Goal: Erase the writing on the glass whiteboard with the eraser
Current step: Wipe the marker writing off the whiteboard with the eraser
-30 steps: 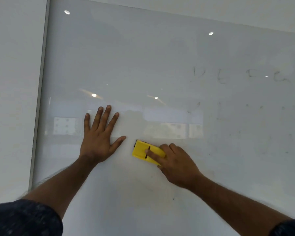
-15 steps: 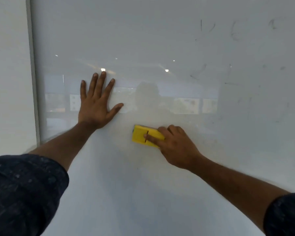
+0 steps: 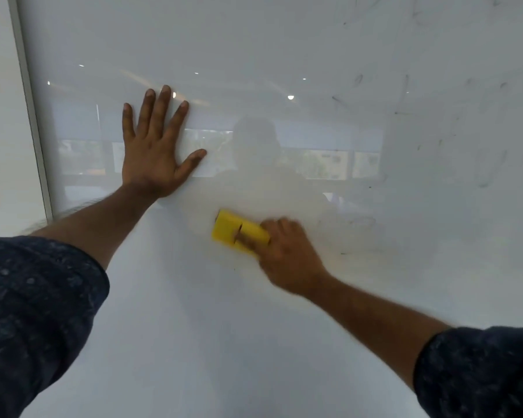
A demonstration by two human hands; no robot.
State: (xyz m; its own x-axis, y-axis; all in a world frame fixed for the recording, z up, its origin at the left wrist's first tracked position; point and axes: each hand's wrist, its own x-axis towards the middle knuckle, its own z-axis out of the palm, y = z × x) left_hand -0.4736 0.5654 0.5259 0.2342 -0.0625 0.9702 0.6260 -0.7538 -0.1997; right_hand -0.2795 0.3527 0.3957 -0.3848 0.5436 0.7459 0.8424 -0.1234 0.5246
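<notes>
On the eraser (image 3: 226, 228), curled right fingers (image 3: 250, 238).

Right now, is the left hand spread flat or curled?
Spread flat: left hand presses palm-down on the glass whiteboard, fingers straight and fanned, holding nothing.

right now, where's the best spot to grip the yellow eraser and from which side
The yellow eraser lies flat against the glass whiteboard, a slim block with its free end pointing upper left, so only its edges and back are reachable. Likely best: pinch across its two long edges, coming from the lower right as the right hand does.
</notes>
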